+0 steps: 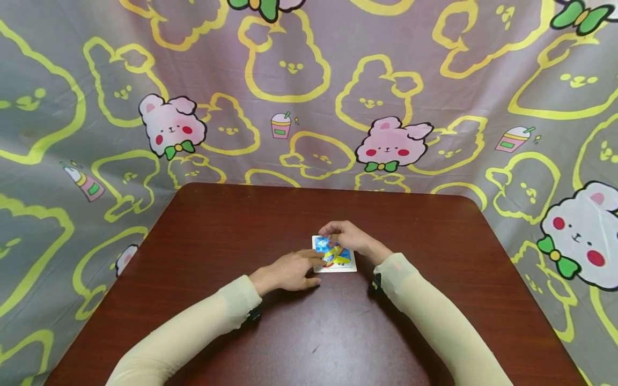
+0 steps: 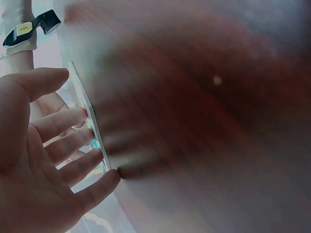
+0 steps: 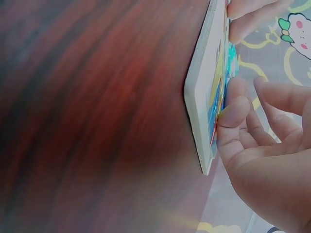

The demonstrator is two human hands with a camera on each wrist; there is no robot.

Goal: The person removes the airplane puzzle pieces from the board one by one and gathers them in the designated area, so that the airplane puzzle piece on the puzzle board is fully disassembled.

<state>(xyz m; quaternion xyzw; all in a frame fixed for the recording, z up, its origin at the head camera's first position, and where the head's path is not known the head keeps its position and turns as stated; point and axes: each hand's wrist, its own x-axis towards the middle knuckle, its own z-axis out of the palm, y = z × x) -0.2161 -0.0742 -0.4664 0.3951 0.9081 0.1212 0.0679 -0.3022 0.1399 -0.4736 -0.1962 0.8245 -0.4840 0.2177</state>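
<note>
A small square picture board with a white border and a bright blue, yellow and red picture lies on the table. My left hand rests at its left side, fingers extended, with fingertips over its edge. In the left wrist view the fingers are spread and straight along the board's rim. My right hand is over the board's upper right part. In the right wrist view its thumb and bent index finger meet close against the picture face; I cannot tell whether a piece is between them.
The board lies on a dark reddish-brown wooden table with rounded far corners. A grey curtain with cartoon rabbits hangs behind and at both sides. A dark band is strapped round the right wrist.
</note>
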